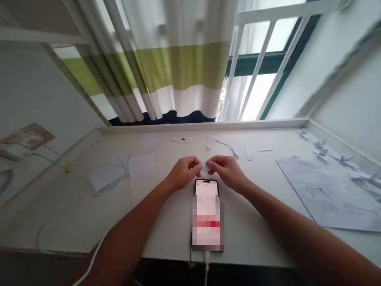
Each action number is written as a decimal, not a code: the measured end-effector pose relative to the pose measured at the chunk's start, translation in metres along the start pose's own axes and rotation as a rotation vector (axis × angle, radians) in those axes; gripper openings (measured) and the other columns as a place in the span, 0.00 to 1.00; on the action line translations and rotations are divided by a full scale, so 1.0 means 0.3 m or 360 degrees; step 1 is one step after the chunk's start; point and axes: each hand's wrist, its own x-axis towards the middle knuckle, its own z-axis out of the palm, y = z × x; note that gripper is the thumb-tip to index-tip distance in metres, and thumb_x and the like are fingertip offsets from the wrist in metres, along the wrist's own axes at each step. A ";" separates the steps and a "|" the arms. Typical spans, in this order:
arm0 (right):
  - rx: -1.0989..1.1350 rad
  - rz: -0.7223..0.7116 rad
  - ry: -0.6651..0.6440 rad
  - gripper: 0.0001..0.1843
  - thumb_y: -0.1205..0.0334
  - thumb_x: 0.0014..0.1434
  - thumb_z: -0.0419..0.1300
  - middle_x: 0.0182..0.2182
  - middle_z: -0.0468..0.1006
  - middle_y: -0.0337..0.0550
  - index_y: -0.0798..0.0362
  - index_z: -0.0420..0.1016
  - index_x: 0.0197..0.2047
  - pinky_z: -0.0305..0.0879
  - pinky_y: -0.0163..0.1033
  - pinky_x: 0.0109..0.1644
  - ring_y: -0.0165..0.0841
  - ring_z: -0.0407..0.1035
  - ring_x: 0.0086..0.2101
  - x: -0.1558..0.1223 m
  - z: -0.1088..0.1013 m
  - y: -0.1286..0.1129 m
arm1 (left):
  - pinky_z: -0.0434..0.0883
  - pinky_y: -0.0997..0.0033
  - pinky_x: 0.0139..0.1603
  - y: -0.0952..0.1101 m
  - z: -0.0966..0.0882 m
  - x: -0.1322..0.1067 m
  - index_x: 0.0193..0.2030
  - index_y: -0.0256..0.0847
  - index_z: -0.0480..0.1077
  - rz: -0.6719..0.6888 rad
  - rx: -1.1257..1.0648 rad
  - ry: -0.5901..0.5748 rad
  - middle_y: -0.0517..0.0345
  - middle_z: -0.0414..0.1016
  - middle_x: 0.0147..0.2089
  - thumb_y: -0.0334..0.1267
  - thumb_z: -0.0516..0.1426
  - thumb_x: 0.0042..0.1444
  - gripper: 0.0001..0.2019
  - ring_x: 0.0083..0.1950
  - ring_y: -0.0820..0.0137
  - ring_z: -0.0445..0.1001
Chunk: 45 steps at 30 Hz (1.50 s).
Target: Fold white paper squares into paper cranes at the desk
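Observation:
Both my hands meet over the white desk (154,222), just beyond the top of a smartphone (207,214) that lies screen up with a cable plugged in at its near end. My left hand (183,171) and my right hand (226,171) each pinch one end of a small piece of white paper (205,167) held between them. The fingers of both hands are curled closed on it. The paper is tiny and partly hidden by my fingertips.
A stack of white paper squares (110,176) lies at the left with a white cable (119,214) across it. Paper scraps (238,151) lie beyond my hands. A printed sheet (321,194) and several small folded paper figures (327,153) sit at the right. Curtain and window stand behind.

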 end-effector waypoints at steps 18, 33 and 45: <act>-0.0518 -0.0519 -0.0039 0.13 0.53 0.68 0.61 0.36 0.83 0.48 0.54 0.80 0.43 0.70 0.42 0.38 0.38 0.75 0.35 0.154 0.036 0.014 | 0.71 0.67 0.41 -0.076 -0.067 0.042 0.32 0.41 0.73 0.0052 0.0154 0.0390 0.59 0.79 0.28 0.39 0.59 0.61 0.07 0.33 0.68 0.76; -0.1253 -0.0943 -0.0627 0.11 0.59 0.72 0.62 0.51 0.86 0.47 0.50 0.86 0.49 0.68 0.51 0.56 0.45 0.77 0.50 0.199 -0.007 0.109 | 0.67 0.48 0.68 -0.123 -0.082 0.053 0.40 0.47 0.82 -0.0146 0.1041 0.0484 0.52 0.79 0.53 0.35 0.69 0.53 0.08 0.62 0.53 0.70; -0.1171 -0.0953 -0.0574 0.14 0.61 0.74 0.57 0.48 0.87 0.50 0.51 0.86 0.47 0.67 0.51 0.54 0.44 0.76 0.48 0.192 -0.004 0.116 | 0.66 0.51 0.65 -0.126 -0.119 0.050 0.36 0.48 0.83 0.0334 0.0946 0.0051 0.59 0.86 0.48 0.36 0.66 0.63 0.04 0.55 0.61 0.79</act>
